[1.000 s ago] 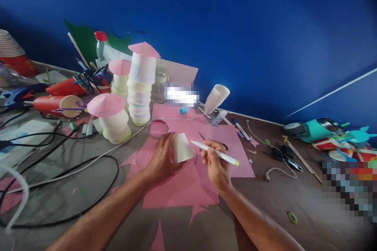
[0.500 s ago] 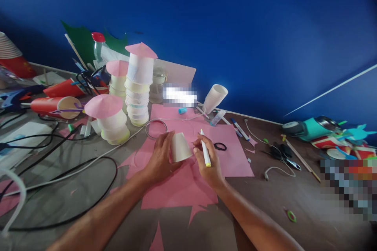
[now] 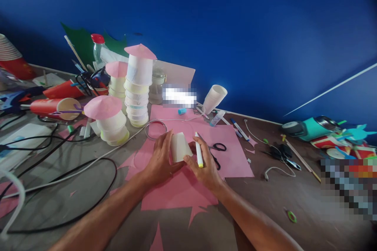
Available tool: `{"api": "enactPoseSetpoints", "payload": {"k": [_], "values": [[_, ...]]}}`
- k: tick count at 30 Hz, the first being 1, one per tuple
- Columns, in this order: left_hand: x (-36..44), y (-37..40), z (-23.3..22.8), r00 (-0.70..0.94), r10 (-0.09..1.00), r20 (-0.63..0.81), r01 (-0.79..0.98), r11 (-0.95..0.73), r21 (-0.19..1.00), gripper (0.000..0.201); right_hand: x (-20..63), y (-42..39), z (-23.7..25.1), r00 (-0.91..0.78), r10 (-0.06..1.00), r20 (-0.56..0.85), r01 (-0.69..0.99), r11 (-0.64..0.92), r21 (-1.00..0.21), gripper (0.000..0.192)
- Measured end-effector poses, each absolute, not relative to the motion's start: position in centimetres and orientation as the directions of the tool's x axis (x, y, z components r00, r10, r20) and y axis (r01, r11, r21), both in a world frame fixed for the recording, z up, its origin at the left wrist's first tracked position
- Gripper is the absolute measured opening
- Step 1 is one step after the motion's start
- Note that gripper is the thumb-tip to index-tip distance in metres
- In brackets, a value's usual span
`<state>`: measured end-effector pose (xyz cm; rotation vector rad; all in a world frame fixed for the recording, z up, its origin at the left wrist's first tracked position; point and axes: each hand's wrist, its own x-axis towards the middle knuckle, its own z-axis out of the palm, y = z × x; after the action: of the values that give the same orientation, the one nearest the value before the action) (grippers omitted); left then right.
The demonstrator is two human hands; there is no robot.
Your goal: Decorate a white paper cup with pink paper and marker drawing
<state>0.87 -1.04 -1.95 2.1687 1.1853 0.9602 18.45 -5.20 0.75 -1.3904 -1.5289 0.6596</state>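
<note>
Wall (image 3: 224,27): blue, beyond cup (image 3: 180,147)
Left grip (image 3: 161,155): holding cup
Right grip (image 3: 207,166): holding marker (image 3: 199,153)
Thumb (image 3: 190,162): newly on cup, likely bracing

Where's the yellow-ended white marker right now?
In the head view, the marker is just below centre, in the right hand, immediately right of the white cup that the left hand holds.

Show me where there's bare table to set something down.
Mostly bare tabletop lies between the right forearm, pink sheet, white cable and green ring. It's crowded around the held white cup and at left, among red cups and pink-roofed towers.
</note>
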Motion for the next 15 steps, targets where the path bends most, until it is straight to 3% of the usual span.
{"api": "enactPoseSetpoints", "payload": {"k": [7,12,15], "values": [[0.8,-0.8,-2.4,0.336,0.871,0.359,0.510,-0.488,0.708,0.099,18.9,-4.7,0.9,0.070,0.984,0.166,0.181,0.151,-0.972,0.049],[0.9,-0.5,-2.9,0.303,0.867,0.396,0.534,-0.498,0.683,0.086,19.1,-4.3,0.4,0.028,0.985,0.171,0.151,0.165,-0.975,0.052],[0.8,-0.4,-3.0,0.303,0.865,0.400,0.545,-0.501,0.672,0.083,19.2,-4.1,0.3,0.097,0.963,0.252,0.164,0.235,-0.958,0.049]]}}
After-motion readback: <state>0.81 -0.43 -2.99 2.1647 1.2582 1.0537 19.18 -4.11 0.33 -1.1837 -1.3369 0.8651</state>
